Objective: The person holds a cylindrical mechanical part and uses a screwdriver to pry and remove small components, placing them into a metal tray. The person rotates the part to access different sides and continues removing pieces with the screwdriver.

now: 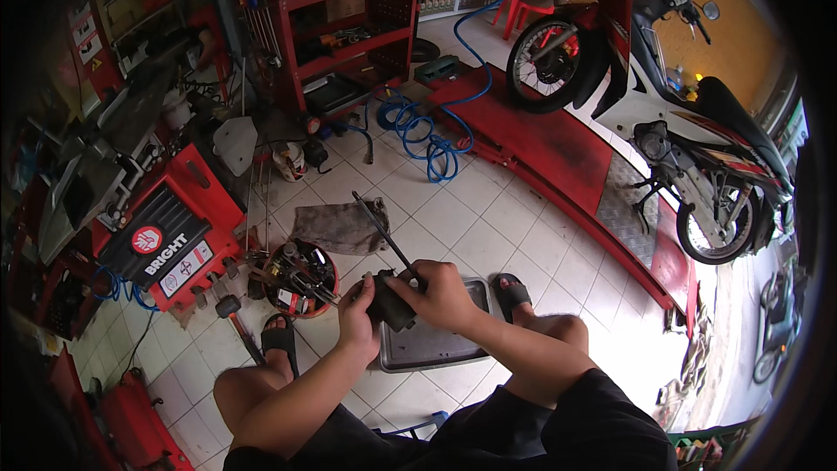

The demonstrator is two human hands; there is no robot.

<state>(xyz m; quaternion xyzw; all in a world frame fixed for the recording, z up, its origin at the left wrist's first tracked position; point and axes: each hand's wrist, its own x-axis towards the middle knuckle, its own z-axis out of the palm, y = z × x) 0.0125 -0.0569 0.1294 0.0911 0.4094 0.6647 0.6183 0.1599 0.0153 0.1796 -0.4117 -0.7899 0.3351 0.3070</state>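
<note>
My left hand (356,318) is closed round the side of a dark cylindrical part (395,309), perhaps a small motor. A long screwdriver (384,232) sits in my closed right hand (438,294), its dark shaft pointing up and to the left, away from the part. The fingers of that hand also reach the part's top right side. Both hands are above the near side of a grey metal tray (429,355), which rests on the tiles between my feet. Fine detail on the part is too small to make out.
Left of my hands stands a red tub of tools (327,297), with a mallet (229,307) beside it. A dirty rag (338,228) lies ahead. Further off are coiled blue hose (433,145), a red shelf cart (349,4) and a motorcycle (689,126) on a red lift (523,126).
</note>
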